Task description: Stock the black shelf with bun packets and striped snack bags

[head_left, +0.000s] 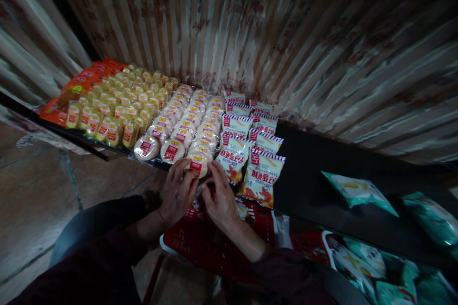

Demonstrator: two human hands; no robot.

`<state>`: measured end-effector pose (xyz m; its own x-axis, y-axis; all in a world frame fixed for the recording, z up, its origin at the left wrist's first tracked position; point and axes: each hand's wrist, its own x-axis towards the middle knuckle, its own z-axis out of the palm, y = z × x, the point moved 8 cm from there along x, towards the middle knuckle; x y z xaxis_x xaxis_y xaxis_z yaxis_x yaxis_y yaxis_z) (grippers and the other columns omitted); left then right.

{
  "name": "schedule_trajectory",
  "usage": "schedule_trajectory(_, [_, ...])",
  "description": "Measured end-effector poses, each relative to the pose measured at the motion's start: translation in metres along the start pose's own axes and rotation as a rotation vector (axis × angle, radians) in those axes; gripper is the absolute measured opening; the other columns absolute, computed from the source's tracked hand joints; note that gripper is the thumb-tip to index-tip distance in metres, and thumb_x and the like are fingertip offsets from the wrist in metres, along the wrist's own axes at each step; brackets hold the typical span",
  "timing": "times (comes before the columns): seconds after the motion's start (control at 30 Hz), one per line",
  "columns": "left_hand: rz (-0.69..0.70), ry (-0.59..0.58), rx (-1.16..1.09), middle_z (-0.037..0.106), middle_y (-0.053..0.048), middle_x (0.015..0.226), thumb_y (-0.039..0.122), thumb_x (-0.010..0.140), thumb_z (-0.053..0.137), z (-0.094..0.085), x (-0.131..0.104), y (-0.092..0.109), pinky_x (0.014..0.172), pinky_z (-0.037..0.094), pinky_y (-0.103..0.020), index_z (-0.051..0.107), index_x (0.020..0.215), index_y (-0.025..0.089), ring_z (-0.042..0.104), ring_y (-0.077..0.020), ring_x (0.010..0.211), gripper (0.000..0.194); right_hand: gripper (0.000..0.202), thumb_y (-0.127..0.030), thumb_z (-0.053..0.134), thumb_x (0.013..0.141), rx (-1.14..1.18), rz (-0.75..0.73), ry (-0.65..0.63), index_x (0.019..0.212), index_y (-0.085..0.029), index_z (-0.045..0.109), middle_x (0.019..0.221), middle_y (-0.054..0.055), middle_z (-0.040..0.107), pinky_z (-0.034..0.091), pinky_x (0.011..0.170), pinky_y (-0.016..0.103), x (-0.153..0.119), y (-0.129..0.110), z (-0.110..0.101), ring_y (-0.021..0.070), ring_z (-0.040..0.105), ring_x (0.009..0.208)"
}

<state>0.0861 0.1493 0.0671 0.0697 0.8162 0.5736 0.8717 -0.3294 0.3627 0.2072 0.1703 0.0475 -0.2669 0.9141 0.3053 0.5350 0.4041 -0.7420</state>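
Observation:
Both hands meet at the front end of the third row of round, clear-wrapped white crackers. My left hand (pixel 178 190) has its bent fingers on the left and lower edge of the front cracker pack (pixel 199 164), which has a red and yellow label. On the pack's right side rest the fingertips of my right hand (pixel 219 195), thumb and fingers apart. Two more cracker rows, ending in a front pack (pixel 172 151) and another (pixel 146 147), stand to the left. White snack bags (pixel 260 176) with striped top edges stand in two rows to the right.
Yellow wrapped snacks (pixel 112 131) and orange packaging (pixel 84 78) fill the left of the black table (pixel 304 171). Green bags (pixel 359 189) lie at the right. Below the edge are a red basket (pixel 214 257) and a container of green bags (pixel 361 257). A pleated curtain (pixel 229 24) hangs behind.

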Motion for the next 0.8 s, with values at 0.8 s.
schedule_trajectory(0.8, [0.058, -0.012, -0.067, 0.031, -0.021, 0.152, 0.009, 0.089, 0.043, 0.026, 0.002, 0.001, 0.111, 0.035, -0.056, 0.040, 0.132, 0.013, 0.020, -0.0313, 0.146, 0.043, 0.053, -0.020, 0.049, 0.089, 0.051, -0.040, -0.008, 0.142, -0.021, 0.044, 0.142, 0.016, 0.051, 0.042, 0.109, 0.050, 0.012, 0.005, -0.008, 0.0233, 0.063, 0.114])
